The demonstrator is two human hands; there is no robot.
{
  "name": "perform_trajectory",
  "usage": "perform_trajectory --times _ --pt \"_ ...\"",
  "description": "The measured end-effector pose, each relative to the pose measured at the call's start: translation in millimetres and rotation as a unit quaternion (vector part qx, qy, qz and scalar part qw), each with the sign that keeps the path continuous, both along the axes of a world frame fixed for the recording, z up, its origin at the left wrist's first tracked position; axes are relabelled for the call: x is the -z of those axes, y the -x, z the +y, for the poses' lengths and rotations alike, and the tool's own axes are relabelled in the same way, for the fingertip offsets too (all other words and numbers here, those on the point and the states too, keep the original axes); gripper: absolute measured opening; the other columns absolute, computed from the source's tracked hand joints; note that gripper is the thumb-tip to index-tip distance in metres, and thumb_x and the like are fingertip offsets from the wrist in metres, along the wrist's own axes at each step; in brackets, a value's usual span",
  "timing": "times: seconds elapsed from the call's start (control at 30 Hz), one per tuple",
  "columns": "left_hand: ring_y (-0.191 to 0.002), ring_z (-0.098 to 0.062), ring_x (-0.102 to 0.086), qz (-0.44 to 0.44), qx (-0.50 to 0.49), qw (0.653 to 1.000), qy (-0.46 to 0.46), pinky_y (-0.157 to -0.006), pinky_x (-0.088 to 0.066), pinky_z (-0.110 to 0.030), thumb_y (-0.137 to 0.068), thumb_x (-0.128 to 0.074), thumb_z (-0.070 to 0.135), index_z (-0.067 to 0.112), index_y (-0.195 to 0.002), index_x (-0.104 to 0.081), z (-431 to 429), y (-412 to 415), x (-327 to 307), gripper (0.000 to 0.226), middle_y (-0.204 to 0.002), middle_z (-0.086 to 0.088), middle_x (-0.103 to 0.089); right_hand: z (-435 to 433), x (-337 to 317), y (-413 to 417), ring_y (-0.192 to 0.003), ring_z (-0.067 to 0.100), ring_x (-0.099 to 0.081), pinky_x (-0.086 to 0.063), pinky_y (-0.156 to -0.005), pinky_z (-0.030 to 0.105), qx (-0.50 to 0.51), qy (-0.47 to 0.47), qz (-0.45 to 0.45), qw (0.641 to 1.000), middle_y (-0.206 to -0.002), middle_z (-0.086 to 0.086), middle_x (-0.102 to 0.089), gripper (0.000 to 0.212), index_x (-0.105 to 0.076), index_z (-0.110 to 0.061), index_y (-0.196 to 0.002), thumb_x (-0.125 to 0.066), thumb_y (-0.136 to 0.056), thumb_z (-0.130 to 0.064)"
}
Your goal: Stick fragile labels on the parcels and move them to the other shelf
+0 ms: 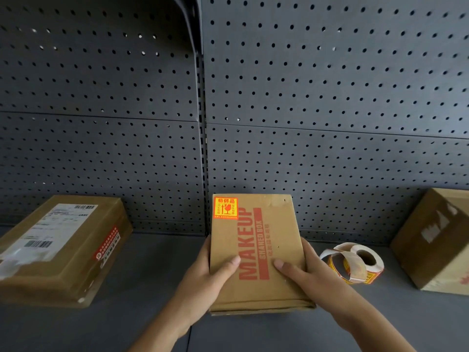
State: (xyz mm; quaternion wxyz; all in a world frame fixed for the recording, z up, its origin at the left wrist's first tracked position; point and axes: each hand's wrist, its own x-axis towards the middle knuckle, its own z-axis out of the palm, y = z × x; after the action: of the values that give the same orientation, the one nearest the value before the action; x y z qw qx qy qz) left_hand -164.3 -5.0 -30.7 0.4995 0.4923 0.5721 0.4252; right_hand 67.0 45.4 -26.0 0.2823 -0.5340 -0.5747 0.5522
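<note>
A brown cardboard parcel [264, 232] printed "MAKEUP" in red sits at the middle of the dark shelf. An orange fragile label [225, 208] is stuck on its top far-left corner. My left hand [210, 273] grips the parcel's left side with the thumb on top. My right hand [302, 270] grips its right side, thumb also on top. A roll of fragile labels [355, 262] lies on the shelf just right of the parcel, with a strip of backing paper curling loose.
A larger flat parcel [63, 247] with a white shipping label lies on the left shelf section. Another cardboard box [436, 240] stands at the far right. A dark pegboard wall [330, 97] backs the shelf, with a vertical post [201, 123] between sections.
</note>
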Motion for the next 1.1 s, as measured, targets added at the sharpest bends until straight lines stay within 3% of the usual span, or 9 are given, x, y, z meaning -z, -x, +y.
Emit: perform_trajectory --times 0.1,0.27,0.53,0.67,0.8,0.87,0.97,1.03,1.1 --pt "-0.111 0.008 -0.064 0.016 0.01 0.999 -0.051 -0.099 -0.048 -0.026 -0.095 -0.062 0.042 0.049 -0.138 -0.044 -3 0 -1 0.047 -0.122 0.028 -0.067 -3 0 -4 -0.106 -0.004 -0.067 -0.055 -0.086 0.022 -0.01 -0.051 0.006 0.999 -0.114 -0.027 -0.069 0.067 -0.036 -0.046 -0.141 -0.075 -0.086 -0.039" --pt "-0.119 -0.002 -0.063 0.044 0.02 0.992 -0.115 -0.099 -0.052 -0.027 -0.093 -0.067 0.034 0.043 -0.147 -0.035 -4 -1 5 0.063 -0.129 0.019 -0.067 -6 5 -8 -0.115 -0.003 -0.062 -0.054 -0.092 0.021 -0.035 -0.1 0.014 0.994 -0.12 -0.03 -0.064 0.081 -0.024 -0.044 -0.148 -0.075 -0.084 -0.037" --pt "-0.123 0.004 -0.058 0.106 0.02 0.986 -0.129 -0.104 -0.05 -0.031 -0.086 -0.076 0.041 0.044 -0.152 -0.024 -5 2 36 0.084 -0.131 0.026 -0.062 -11 32 -19 -0.131 -0.006 -0.049 -0.048 -0.101 0.015 -0.028 -0.151 0.004 0.988 -0.142 -0.026 -0.051 0.11 -0.01 -0.043 -0.156 -0.085 -0.079 -0.021" --pt "-0.124 0.008 -0.055 0.14 0.001 0.982 -0.129 -0.103 -0.05 -0.022 -0.083 -0.079 0.046 0.05 -0.155 -0.012 -5 0 60 0.098 -0.137 0.031 -0.055 -15 57 -20 -0.125 -0.009 -0.051 -0.048 -0.101 0.017 -0.018 -0.174 -0.036 0.984 -0.125 -0.035 -0.055 0.097 -0.021 -0.047 -0.145 -0.085 -0.079 -0.016" --pt "-0.118 0.016 -0.053 0.161 -0.046 0.977 -0.134 -0.098 -0.047 -0.01 -0.082 -0.081 0.042 0.061 -0.144 -0.019 -9 -6 82 0.089 -0.128 0.043 -0.051 -20 79 -20 -0.13 -0.002 -0.049 -0.047 -0.104 0.027 0.0 -0.205 -0.078 0.976 -0.13 -0.031 -0.051 0.091 -0.024 -0.056 -0.137 -0.084 -0.075 -0.027" --pt "-0.116 0.018 -0.052 0.162 -0.063 0.975 -0.139 -0.095 -0.047 -0.008 -0.081 -0.081 0.042 0.064 -0.137 -0.022 -9 -9 87 0.084 -0.125 0.046 -0.05 -19 83 -19 -0.128 -0.006 -0.048 -0.046 -0.101 0.023 0.01 -0.207 -0.089 0.974 -0.128 -0.034 -0.049 0.089 -0.023 -0.061 -0.134 -0.083 -0.075 -0.03" --pt "-0.119 0.016 -0.052 0.158 -0.078 0.971 -0.162 -0.097 -0.049 -0.012 -0.081 -0.081 0.039 0.058 -0.142 -0.026 -8 -11 91 0.084 -0.13 0.042 -0.05 -21 77 -20 -0.128 -0.011 -0.045 -0.042 -0.097 0.008 -0.003 -0.204 -0.088 0.975 -0.126 -0.04 -0.048 0.09 -0.023 -0.052 -0.137 -0.084 -0.079 -0.019" --pt "-0.131 0.012 -0.045 0.171 -0.109 0.959 -0.2 -0.099 -0.046 -0.012 -0.08 -0.079 0.042 0.05 -0.149 -0.027 -8 -12 95 0.086 -0.144 0.037 -0.039 -23 71 -28 -0.13 -0.012 -0.045 -0.038 -0.101 0.006 -0.017 -0.191 -0.067 0.979 -0.131 -0.038 -0.05 0.088 -0.022 -0.041 -0.145 -0.073 -0.085 -0.002" --pt "-0.13 0.006 -0.046 0.173 -0.182 0.936 -0.248 -0.096 -0.044 -0.007 -0.079 -0.08 0.046 0.044 -0.145 -0.034 -12 -12 98 0.081 -0.147 0.03 -0.03 -23 72 -41 -0.14 0.0 -0.043 -0.038 -0.113 0.022 -0.01 -0.188 -0.037 0.981 -0.146 -0.025 -0.05 0.081 -0.026 -0.036 -0.152 -0.05 -0.087 0.006"
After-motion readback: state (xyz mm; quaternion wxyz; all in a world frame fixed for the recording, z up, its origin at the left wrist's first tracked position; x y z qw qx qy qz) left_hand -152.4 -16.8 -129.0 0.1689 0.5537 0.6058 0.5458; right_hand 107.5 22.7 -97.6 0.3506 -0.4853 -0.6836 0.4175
